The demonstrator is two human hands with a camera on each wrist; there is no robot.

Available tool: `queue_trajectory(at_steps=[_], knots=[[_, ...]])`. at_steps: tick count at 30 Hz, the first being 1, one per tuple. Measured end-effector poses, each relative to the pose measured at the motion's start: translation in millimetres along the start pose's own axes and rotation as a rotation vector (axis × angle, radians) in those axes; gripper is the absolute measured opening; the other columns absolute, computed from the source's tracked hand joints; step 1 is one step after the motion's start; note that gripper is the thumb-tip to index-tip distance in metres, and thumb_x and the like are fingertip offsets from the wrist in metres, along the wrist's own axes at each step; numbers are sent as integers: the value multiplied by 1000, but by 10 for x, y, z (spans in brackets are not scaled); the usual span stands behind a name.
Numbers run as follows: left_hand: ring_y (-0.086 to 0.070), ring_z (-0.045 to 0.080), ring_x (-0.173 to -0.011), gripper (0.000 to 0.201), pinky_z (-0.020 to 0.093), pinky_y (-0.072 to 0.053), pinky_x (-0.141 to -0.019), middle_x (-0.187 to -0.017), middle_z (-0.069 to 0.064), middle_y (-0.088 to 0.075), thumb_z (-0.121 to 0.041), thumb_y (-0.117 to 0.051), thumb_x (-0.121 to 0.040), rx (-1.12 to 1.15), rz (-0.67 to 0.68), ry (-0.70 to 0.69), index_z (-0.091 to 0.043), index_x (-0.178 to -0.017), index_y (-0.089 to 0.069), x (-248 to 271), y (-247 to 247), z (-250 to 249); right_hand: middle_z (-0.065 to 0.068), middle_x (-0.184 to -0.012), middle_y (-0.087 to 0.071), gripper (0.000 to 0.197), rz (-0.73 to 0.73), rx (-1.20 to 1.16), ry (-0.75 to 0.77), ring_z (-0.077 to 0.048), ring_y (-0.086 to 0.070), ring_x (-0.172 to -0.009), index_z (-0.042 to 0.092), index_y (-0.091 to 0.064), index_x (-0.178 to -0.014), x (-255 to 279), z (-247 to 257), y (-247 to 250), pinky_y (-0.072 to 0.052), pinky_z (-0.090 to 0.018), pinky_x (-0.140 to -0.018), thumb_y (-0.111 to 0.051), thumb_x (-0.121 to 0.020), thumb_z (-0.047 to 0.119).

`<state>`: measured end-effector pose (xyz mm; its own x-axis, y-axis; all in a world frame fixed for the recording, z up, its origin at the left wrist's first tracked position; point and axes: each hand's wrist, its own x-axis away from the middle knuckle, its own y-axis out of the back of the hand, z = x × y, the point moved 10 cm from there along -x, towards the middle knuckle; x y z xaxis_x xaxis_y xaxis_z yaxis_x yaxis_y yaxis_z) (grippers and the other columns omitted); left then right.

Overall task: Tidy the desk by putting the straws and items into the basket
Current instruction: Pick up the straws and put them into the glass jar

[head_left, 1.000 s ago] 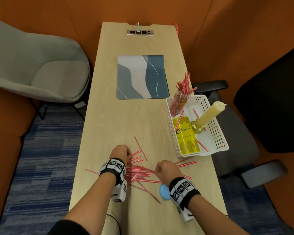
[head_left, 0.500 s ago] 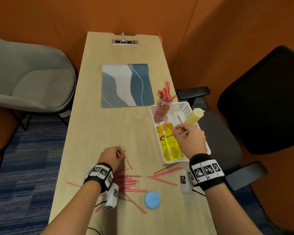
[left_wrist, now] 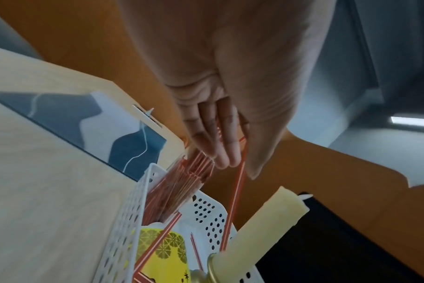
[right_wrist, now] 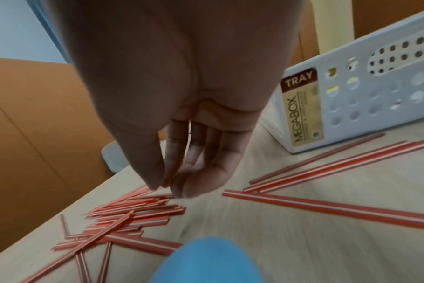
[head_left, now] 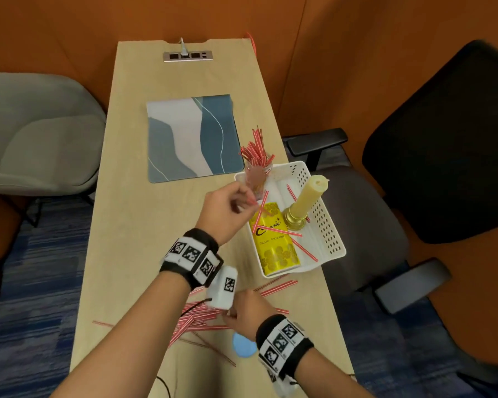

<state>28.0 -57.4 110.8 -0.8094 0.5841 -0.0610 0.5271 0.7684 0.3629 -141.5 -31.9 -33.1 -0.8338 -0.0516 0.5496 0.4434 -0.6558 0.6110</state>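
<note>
Red-and-white straws [head_left: 202,320] [right_wrist: 133,214] lie scattered on the desk's near end. The white perforated basket [head_left: 337,251] [left_wrist: 133,210] [right_wrist: 375,86] sits at the right edge. It holds a jar of straws [head_left: 258,168] [left_wrist: 179,189], a candle [head_left: 308,196] [left_wrist: 266,216], a yellow packet [head_left: 273,248] and loose straws. My left hand [head_left: 250,201] [left_wrist: 240,166] hovers over the basket's near-left side, pinching one straw [left_wrist: 235,201] that hangs into it. My right hand [head_left: 227,314] [right_wrist: 165,186] is down at the pile, thumb and fingertips drawn together at the straw ends; a grip does not show.
A blue disc [head_left: 243,346] [right_wrist: 206,264] lies beside my right wrist. A blue-grey mat [head_left: 190,136] covers mid-desk, with a power outlet [head_left: 188,56] at the far end. A grey chair [head_left: 41,139] stands left and a black office chair [head_left: 443,139] right.
My left hand rose from the pile to the basket carrying a straw. My right hand left the basket and came back down to the pile.
</note>
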Motion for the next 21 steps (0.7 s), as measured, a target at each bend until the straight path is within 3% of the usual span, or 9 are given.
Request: queue_trajectory(at_steps=[3,5,8,11,12,17,19,21], knots=[[-64,7,-80,35,12,-46,-65,-94,-7,-71,-13,-80,-74,-153,116,-19,-21,-104,-65,-187,-285,9,-9,-97,-67,21,6,34,-56,-26,-65,-89,11,-68,-97,-115,-63,-92,-54,-32,-76,-58,-90,28],[-62,7,-79,40,9,-45,-64,-95,-8,-69,-11,-78,-73,-235,141,14,-25,-108,-65,-187,-286,141,-8,-99,-67,15,-15,6,-60,-25,-65,-92,12,-68,-97,-181,-56,-59,-53,-29,-79,-60,-87,20],[-62,11,-71,34,12,-47,-63,-87,-3,-68,-2,-73,-74,-246,140,139,-21,-103,-67,-13,-56,496,-4,-90,-64,8,-45,-7,-32,-18,-63,-80,16,-62,-90,-287,-26,-4,-46,-17,-68,-65,-83,14],[-62,13,-65,28,14,-47,-65,-80,0,-68,2,-67,-77,-311,111,288,-22,-92,-70,314,335,977,-6,-113,-55,42,-53,82,-6,-27,-60,-99,18,-59,-117,-426,24,-84,-52,-34,-84,-73,-79,26],[-62,12,-65,29,16,-49,-66,-78,-2,-69,2,-66,-77,-352,107,336,-25,-88,-70,441,468,1139,-6,-114,-53,44,-52,108,15,-28,-59,-99,19,-58,-120,-454,89,-111,-52,-38,-86,-74,-80,27],[-67,16,-74,24,28,-56,-72,-77,-7,-68,-9,-64,-78,-568,150,558,-32,-80,-67,1056,856,1725,-2,-111,-54,26,-38,175,19,-25,-60,-99,21,-64,-111,-529,262,-245,-48,-34,-84,-71,-87,28],[-66,16,-72,9,25,-55,-67,-73,-7,-68,-18,-69,-73,-589,130,640,-26,-77,-70,1237,941,1847,-1,-104,-56,14,-57,169,-6,-23,-61,-98,20,-70,-101,-535,274,-239,-49,-32,-84,-69,-89,27],[-65,10,-67,20,18,-47,-57,-71,-8,-68,-27,-86,-64,-554,164,687,-22,-77,-72,1375,929,1945,0,-101,-61,11,-72,183,-23,-20,-62,-96,19,-73,-96,-526,261,-217,-50,-30,-83,-69,-89,27]])
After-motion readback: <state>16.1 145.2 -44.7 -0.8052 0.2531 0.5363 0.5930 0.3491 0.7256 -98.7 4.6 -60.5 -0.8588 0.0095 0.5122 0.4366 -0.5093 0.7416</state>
